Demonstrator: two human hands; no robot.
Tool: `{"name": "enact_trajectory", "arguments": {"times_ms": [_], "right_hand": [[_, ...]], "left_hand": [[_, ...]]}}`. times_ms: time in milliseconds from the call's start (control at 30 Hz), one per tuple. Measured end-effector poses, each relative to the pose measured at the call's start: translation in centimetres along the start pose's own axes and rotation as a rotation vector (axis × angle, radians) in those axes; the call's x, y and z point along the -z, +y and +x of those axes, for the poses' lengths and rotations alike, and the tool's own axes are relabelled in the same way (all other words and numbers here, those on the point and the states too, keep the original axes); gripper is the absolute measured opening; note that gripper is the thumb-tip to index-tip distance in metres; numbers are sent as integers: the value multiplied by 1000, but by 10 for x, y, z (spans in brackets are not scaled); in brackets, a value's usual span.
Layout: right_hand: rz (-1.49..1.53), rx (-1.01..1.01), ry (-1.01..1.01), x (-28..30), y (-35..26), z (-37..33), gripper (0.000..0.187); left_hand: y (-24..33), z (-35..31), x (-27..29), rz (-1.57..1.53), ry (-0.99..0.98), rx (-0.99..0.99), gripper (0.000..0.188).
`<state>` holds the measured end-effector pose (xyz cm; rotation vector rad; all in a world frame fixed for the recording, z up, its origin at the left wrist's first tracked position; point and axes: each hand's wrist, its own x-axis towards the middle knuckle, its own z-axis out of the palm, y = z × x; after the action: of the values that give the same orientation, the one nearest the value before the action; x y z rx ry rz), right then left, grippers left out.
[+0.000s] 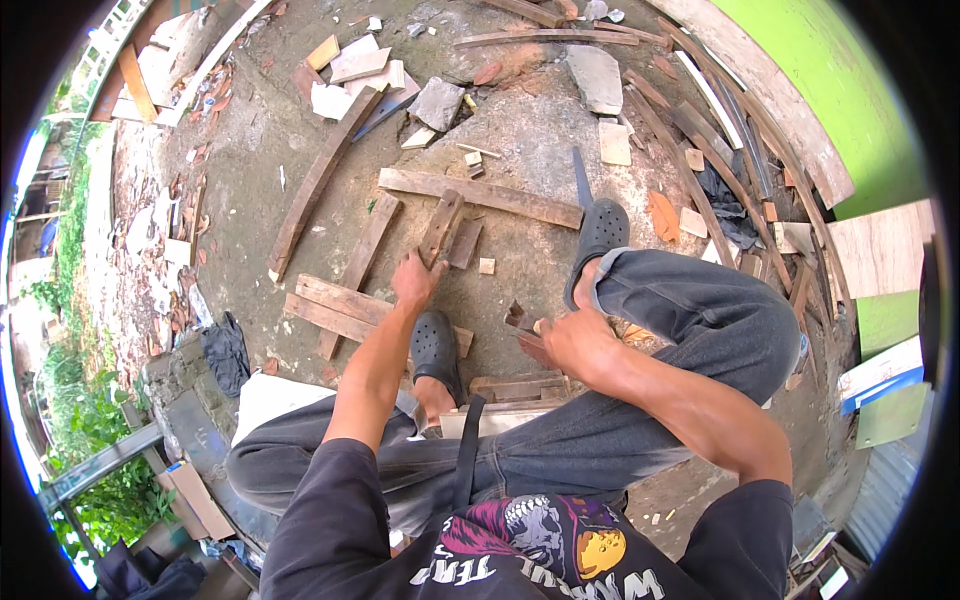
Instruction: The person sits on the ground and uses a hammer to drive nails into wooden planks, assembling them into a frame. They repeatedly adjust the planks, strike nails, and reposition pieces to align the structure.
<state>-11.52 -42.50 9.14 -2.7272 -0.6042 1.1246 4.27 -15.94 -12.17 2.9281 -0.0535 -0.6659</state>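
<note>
My left hand is closed around the near end of a short brown wood block, which points away from me on the ground. My right hand is closed on a dark brown piece with a notched, ragged end; its kind is unclear, and the fingers hide part of it. Beyond the block lies a long wooden batten. Left of it, another batten slants toward stacked wood strips. A small dark offcut rests right beside the block.
My feet, in grey clogs, stand either side of the work. A dark pointed blade lies by the right clog. Concrete chunks, a long beam and scattered offcuts surround me. Long planks line the right side near a green wall.
</note>
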Motion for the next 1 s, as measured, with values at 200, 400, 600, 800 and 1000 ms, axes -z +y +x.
{"name": "enact_trajectory", "arguments": {"times_ms": [200, 400, 600, 800, 1000], "right_hand": [[27, -20, -20, 1, 3, 6, 25], [-20, -10, -28, -2, 4, 15, 46], [19, -9, -15, -4, 14, 22, 57], [179, -219, -45, 2, 19, 35, 47], [368, -227, 72, -12, 45, 60, 35]], "left_hand": [[-7, 18, -11, -72, 97, -75, 61], [-62, 59, -1, -382, -51, -216, 67], [-63, 84, -9, -499, -349, -245, 67], [-58, 68, -43, -399, -88, -141, 71], [-83, -6, -57, -147, 258, -248, 85]]}}
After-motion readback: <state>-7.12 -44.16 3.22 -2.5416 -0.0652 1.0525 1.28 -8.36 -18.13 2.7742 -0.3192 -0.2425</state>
